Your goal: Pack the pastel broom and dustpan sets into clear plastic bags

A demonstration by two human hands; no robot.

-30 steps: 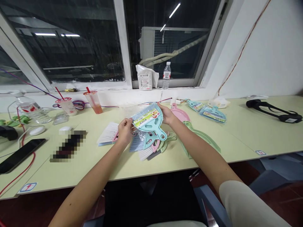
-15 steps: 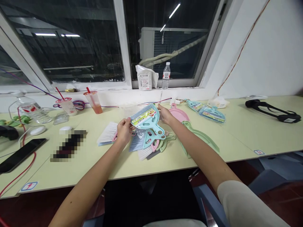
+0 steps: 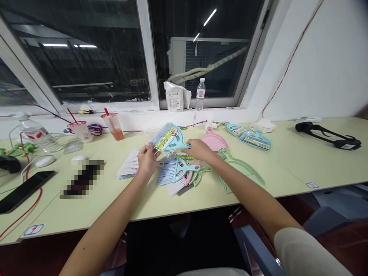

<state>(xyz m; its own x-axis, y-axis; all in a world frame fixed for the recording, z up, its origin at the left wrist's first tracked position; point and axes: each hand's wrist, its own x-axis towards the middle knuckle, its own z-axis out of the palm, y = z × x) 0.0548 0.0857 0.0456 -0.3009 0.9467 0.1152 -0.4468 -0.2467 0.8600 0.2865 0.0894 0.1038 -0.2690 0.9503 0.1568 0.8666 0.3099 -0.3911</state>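
Observation:
Both hands hold a light-blue dustpan-and-brush set [image 3: 176, 142] above the table, tilted, in clear wrap with a yellow label. My left hand [image 3: 147, 160] pinches its left, bristle end. At the handle end, the fingers of my right hand [image 3: 198, 150] are closed round it. Below lie several small brushes: a blue brush [image 3: 184, 169] on top, with pink and green handles under it. A white-bristled brush [image 3: 129, 165] rests beside my left hand. A pink dustpan [image 3: 215, 140] and a green dustpan [image 3: 247, 173] lie to the right, the green one partly behind my right forearm.
Wrapped blue sets [image 3: 256, 139] lie at the back right, near a black headset strap [image 3: 327, 136]. At the left are drink cups [image 3: 113, 126], a large water bottle [image 3: 38, 134], cables and a phone [image 3: 27, 191]. A small bottle [image 3: 200, 95] stands on the window sill.
The blue set has turned so its handle points right rather than down toward me. My right hand has come down from its far edge and taken the handle; the left still holds on.

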